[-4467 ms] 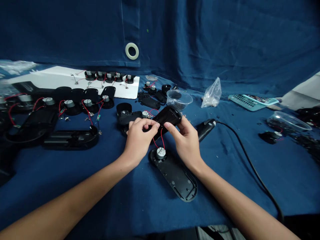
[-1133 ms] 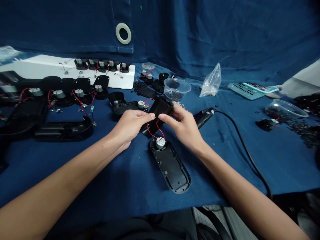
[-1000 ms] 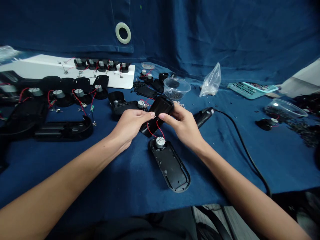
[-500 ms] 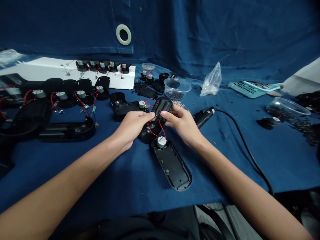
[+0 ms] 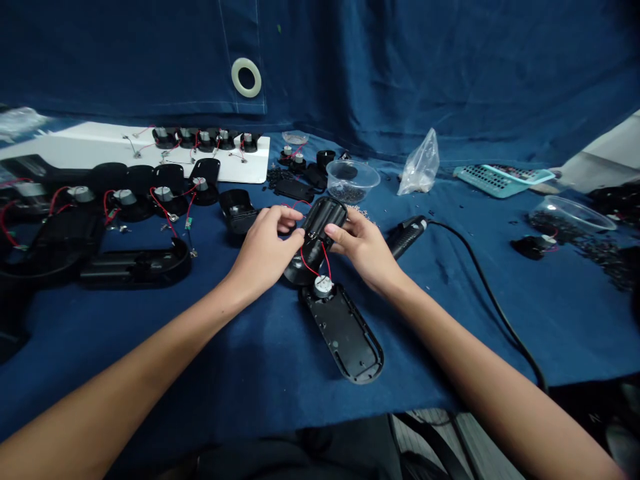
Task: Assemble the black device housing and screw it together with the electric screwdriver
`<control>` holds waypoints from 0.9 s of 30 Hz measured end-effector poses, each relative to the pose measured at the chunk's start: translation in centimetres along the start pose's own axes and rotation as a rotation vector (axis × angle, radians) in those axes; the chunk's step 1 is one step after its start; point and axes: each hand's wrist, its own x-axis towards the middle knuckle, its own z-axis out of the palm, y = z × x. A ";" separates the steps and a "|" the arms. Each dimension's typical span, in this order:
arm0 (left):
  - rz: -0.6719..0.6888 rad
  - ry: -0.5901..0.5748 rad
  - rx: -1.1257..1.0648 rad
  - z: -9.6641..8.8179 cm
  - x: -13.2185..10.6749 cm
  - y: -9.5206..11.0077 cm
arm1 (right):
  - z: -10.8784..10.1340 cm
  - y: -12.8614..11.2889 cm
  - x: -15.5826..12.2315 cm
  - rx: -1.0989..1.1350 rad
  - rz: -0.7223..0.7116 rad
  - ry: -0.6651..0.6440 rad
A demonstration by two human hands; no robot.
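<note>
My right hand (image 5: 367, 250) grips a black plastic housing (image 5: 324, 217) by its right side, thumb on top and fingers behind. The housing is tilted up and has long rounded hollows. Beside its left edge is my left hand (image 5: 267, 250), with thumb and fingers apart; the thumb tip is close to the edge, and I cannot tell if it touches. Two red wires (image 5: 327, 260) run from the housing down to a silvery round motor (image 5: 323, 287). That motor sits at the top end of a long black cover (image 5: 345, 333) lying on the blue cloth.
A black corded power screwdriver (image 5: 407, 233) lies right of my hands. Behind are a clear bowl (image 5: 353, 177) of small screws, a plastic bag (image 5: 420, 167) and a teal basket (image 5: 500, 180). Several black housings with motors (image 5: 165, 193) line the left, some on a white board (image 5: 257, 167).
My left thumb has drawn back from the middle of the housing to its left edge, and the left fingers have spread. The right hand keeps its grip.
</note>
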 end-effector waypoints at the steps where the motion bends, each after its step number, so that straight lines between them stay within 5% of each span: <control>1: 0.024 -0.036 -0.012 0.0 0.0 0.0 | 0.0 0.0 0.0 0.006 -0.007 -0.001; 11: -0.053 -0.298 -0.328 0.1 0.2 -0.2 | -0.2 0.0 0.0 0.025 -0.025 -0.024; 27: -0.070 -0.366 -0.342 -0.3 0.3 -0.6 | -0.3 -0.1 -0.1 -0.047 -0.047 -0.042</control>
